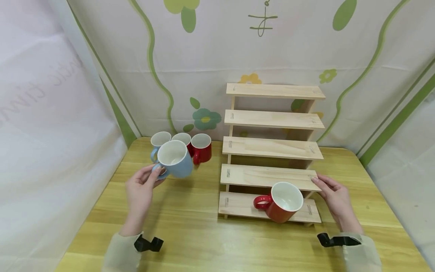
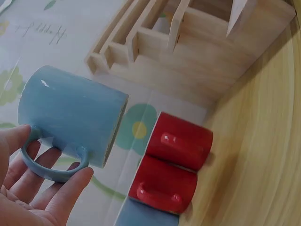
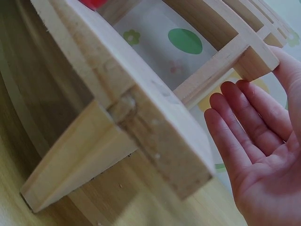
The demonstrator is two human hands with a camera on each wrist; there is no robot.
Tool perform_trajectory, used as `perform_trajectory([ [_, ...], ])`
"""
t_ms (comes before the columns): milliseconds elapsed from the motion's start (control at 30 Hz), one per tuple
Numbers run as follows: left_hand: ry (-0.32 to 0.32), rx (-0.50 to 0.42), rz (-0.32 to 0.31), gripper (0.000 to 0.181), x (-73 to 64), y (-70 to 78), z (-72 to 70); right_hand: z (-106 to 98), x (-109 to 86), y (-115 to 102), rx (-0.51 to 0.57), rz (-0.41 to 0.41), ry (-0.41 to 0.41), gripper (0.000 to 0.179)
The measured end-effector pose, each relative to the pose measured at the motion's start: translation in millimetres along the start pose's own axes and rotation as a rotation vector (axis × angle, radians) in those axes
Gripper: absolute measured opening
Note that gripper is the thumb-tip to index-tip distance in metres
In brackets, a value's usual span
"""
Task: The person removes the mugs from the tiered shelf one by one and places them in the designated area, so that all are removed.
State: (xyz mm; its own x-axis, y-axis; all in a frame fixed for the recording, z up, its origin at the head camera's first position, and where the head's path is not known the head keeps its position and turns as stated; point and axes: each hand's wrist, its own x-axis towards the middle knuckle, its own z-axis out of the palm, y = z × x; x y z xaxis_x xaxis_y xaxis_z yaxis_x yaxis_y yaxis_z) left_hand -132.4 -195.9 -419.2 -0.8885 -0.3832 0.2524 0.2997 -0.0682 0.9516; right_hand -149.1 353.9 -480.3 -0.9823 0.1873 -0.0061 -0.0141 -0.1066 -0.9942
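My left hand (image 1: 142, 192) holds a light blue mug (image 1: 180, 166) by its handle, above the table and in front of the other mugs. In the left wrist view, fingers curl round that handle while the mug body (image 2: 70, 113) lies sideways in the picture. At the right end of a stepped wooden rack (image 1: 272, 175), my right hand (image 1: 336, 200) pinches the second board from the bottom, thumb on top. From the right wrist, the other fingers (image 3: 249, 127) reach beneath that board's end. A red mug (image 1: 280, 211) sits on the lowest board, handle to the left.
Behind the held mug stand two red mugs, one nearer (image 1: 202, 151) and one partly hidden (image 1: 183, 139), beside another blue mug (image 1: 159, 138). The wooden table (image 1: 190, 234) ends at a printed cloth wall (image 1: 197, 56), with cloth at both sides too.
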Motion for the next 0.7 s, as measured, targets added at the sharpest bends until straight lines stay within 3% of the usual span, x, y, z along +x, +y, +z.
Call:
perform_trajectory([
  [433,0.195,-0.014,-0.029,0.026,6.7,-17.1,-29.8,-1,0.9,2,-0.005,-0.006,0.005,0.023],
  [700,0.251,0.012,-0.059,0.03,9.2,-37.8,-42.0,-1,0.4,0,-0.002,0.003,0.011,0.023],
])
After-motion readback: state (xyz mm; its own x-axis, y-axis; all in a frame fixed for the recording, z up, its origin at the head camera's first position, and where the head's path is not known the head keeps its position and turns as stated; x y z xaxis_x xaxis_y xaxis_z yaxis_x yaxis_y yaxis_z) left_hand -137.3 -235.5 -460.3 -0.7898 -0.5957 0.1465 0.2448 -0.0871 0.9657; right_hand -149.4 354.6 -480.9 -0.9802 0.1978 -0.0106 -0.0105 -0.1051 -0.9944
